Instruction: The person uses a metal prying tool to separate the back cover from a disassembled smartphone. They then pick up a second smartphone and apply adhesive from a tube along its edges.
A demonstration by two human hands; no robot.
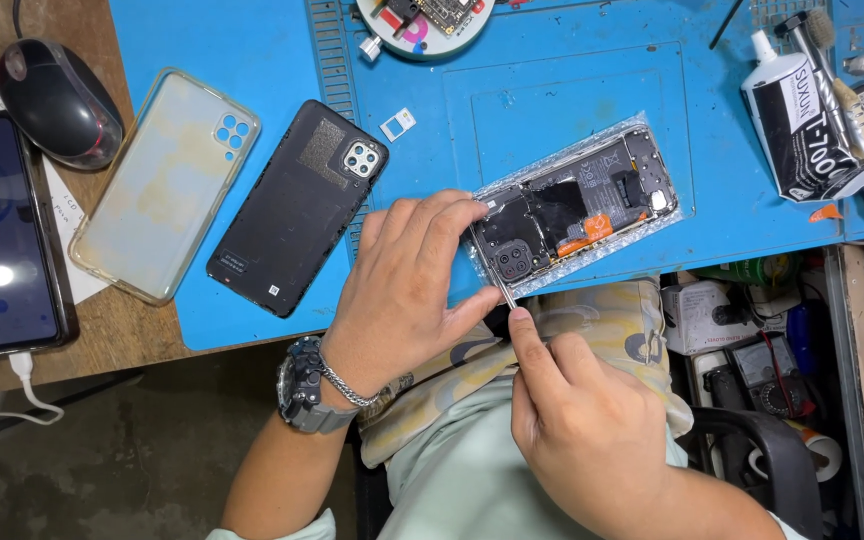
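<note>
Now, left hand (402, 290) steadying opened phone (572, 205) w/ exposed board, right hand (582, 420) gripping tweezers (504, 290).

A single head-worn camera looks steeply down from close range onto the blue repair mat (572, 90), which fills the upper frame; the person's lap occupies the lower centre.

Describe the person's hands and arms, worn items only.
Both hands bare, no gloves. The left hand has a bulky dark wristwatch with a grey strap and a silver chain bracelet at the wrist. The right hand shows nothing worn. Pale green sleeve edges sit near the frame bottom.
</note>
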